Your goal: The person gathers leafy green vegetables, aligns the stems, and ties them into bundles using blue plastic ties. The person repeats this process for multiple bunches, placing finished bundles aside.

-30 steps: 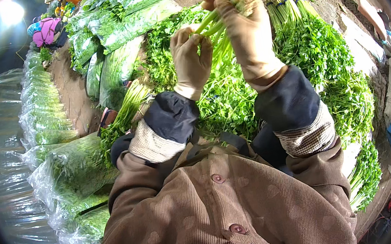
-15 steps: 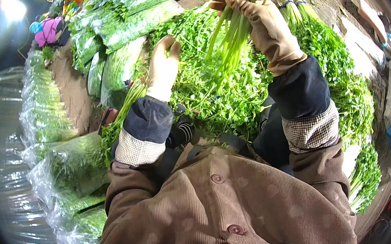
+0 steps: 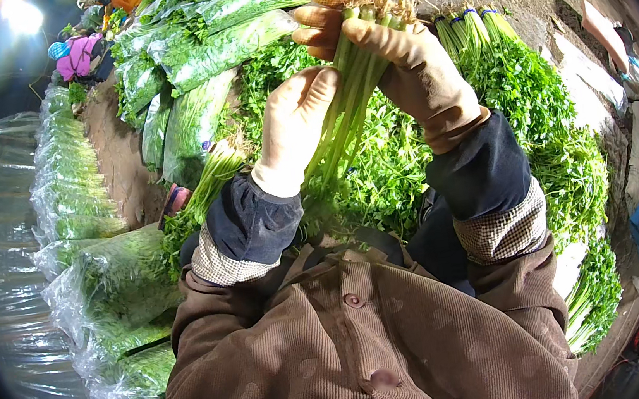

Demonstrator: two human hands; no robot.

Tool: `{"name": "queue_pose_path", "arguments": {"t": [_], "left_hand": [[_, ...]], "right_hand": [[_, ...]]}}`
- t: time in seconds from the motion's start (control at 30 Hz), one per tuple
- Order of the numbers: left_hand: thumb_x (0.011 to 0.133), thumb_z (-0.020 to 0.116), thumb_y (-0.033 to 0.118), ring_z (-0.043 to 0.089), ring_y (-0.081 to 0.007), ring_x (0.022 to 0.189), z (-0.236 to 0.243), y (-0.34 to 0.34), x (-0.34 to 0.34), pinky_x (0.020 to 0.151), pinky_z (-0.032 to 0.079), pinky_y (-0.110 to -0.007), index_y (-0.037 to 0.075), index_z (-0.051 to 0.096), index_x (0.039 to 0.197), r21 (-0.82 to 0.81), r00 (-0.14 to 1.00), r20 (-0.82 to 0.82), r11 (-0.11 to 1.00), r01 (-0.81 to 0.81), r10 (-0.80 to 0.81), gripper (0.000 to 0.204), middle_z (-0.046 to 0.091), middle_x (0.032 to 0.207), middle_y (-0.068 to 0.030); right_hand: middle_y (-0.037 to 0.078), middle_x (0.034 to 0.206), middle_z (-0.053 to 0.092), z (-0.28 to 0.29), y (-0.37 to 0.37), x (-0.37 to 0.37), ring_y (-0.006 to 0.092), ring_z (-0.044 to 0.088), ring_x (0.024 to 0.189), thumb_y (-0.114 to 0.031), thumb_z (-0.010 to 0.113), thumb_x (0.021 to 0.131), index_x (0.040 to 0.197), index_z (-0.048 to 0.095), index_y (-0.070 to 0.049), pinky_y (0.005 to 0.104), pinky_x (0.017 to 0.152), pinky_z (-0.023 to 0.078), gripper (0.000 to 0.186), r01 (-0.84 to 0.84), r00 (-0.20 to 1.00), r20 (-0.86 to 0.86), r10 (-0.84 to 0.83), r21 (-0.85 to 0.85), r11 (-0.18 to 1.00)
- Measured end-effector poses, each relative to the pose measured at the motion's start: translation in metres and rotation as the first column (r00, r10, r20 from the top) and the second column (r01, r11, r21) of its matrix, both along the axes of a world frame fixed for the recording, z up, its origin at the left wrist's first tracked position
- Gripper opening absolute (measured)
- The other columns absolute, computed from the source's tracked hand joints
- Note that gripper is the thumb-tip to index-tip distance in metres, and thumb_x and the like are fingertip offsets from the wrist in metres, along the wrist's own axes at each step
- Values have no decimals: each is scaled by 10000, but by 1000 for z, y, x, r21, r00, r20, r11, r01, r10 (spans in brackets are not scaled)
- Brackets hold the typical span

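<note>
Brown corduroy jacket point(image 3: 289, 351) (round buttons point(image 3: 354, 300)), navy cuffs point(image 3: 480, 171).

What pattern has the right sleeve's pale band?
The pale band has fine brown checks, best in head view.

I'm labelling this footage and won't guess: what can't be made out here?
Left hand: head view; its own back hides most of its fingers, so its grip is unclear.
Right hand: head view; the green stalks and its thumb hide the palm.
Stalks' lower ends: head view; blurred against the leaves.
Distant person: head view; too small to tell what the hands do.
Plastic sheet: head view; the dark lens rim cuts it off.
</note>
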State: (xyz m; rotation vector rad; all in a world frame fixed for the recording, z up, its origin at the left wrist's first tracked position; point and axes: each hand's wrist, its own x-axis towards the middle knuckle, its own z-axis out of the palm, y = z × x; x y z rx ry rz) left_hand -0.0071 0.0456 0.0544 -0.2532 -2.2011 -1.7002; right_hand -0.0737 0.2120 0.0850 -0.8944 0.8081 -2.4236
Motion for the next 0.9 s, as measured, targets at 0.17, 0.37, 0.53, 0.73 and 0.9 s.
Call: {"name": "queue_pose_path", "arguments": {"t": [0.17,0.37,0.53,0.73,0.9], "left_hand": [[997,624,370,593,-83,738,3,-5,-3,686,477,-240,-10,693,1057,11,987,159,1000,26,-28,391,684,832,-11],[968,634,459,650,-112,730,-2,-12,1,684,514,-247,5,673,1087,408,886,283,882,236,-368,471,695,820,-52],[976,568,531,683,-170,763,-21,-22,11,712,547,-296,2,664,1099,504,642,405,745,438,-651,551,707,854,-74],[953,616,515,709,-251,830,-81,-62,56,749,571,-337,-30,591,1199,574,347,651,737,358,-675,599,715,937,-144],[968,645,278,642,-143,804,-139,-144,54,705,521,-271,-17,634,1144,-22,451,893,996,86,-19,343,690,965,-56]], "right_hand": [[109,1202,684,5,2,4,204,664,1102,-98,660,952,1275,605,-11,328,952,541,339,119,991,-81,-107,165,979],[105,1064,727,5,1,8,191,701,965,-60,651,957,1186,647,-13,315,827,582,235,223,973,-133,-187,358,907],[124,1042,719,19,18,-1,231,701,960,-112,619,978,1186,625,6,344,860,569,239,213,977,-66,-204,177,961],[168,1087,696,20,42,-18,296,697,1009,-92,728,885,1188,556,11,430,897,568,363,313,919,202,-338,146,938],[167,1096,706,4,67,-42,331,685,1036,-57,676,911,1187,580,13,444,935,549,301,477,853,171,-494,129,869]]}}
